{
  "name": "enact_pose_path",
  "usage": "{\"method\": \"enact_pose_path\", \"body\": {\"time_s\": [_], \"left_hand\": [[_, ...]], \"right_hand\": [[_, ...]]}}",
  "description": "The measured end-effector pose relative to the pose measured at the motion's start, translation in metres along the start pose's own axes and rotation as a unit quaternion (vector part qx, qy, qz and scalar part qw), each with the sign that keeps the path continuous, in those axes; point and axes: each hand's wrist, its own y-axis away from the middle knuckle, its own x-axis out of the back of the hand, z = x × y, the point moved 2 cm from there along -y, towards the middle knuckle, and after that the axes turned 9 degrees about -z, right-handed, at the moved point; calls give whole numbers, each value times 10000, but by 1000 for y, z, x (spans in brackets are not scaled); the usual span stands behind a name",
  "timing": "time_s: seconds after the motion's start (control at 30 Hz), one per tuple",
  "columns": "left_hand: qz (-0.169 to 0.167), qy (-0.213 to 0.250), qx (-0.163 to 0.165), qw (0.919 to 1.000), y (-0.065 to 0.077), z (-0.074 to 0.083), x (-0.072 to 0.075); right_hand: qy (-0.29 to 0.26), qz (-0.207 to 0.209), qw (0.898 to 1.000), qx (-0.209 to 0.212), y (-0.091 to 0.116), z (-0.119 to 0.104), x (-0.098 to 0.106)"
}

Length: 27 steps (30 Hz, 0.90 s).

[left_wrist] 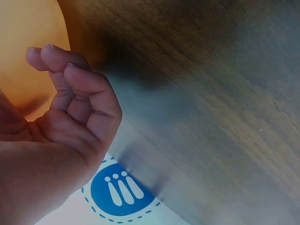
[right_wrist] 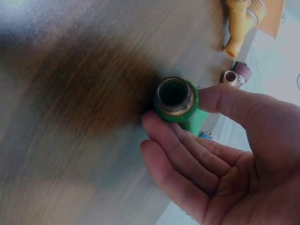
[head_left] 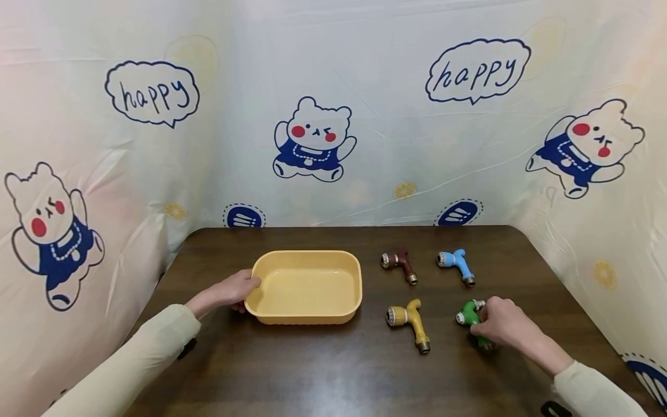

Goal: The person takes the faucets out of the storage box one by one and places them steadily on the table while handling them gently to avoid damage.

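Observation:
A yellow plastic basin [head_left: 304, 318] stands on the brown table, and my left hand [head_left: 234, 291] grips its left rim, thumb over the edge and fingers curled under the outside. In the left wrist view those fingers [left_wrist: 96, 89] bend against the basin's wall [left_wrist: 37, 28]. At the right, my right hand [head_left: 505, 321] pinches a green tap [head_left: 471, 314] between thumb and fingers. The right wrist view shows the tap's threaded metal end [right_wrist: 176, 96] facing the camera, the thumb on one side and fingertips on the other.
A yellow tap [head_left: 414, 324] lies between the basin and the green tap. Behind it are a dark red tap [head_left: 403, 263] and a blue tap [head_left: 458, 265]. A printed cloth curtain [head_left: 375, 145] hangs around the back and sides of the table [head_left: 292, 370].

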Motion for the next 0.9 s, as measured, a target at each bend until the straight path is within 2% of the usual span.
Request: {"method": "enact_pose_path", "body": {"time_s": [0.2,0.27,0.37,0.43,0.5,0.57,0.67,0.77,0.8,0.9], "left_hand": [[-219,-41,-277,9994,-36,-54,12],[-152,-86,-274,9995,-34,-51,10],[-54,-68,-178,9998,-18,-26,6],[77,-55,39,9999,1,0,0],[177,-15,201,9996,13,15,-4],[278,-71,294,9992,21,24,-7],[384,-137,348,9986,26,28,-9],[429,-151,340,9984,24,27,-8],[419,-59,262,9988,12,10,-5],[367,-12,224,9991,10,9,-4]], "right_hand": [[45,-44,10000,-10,-2,1,-2],[82,10,10000,5,-1,0,-2],[89,147,9998,-47,1,-1,0],[76,222,9997,-60,3,-2,1],[83,337,9994,-35,4,-3,2],[111,487,9987,39,5,-4,5],[150,776,9966,213,6,-7,10],[165,981,9939,474,6,-12,14],[175,1012,9929,595,6,-13,15],[109,984,9917,822,5,-18,16]]}}
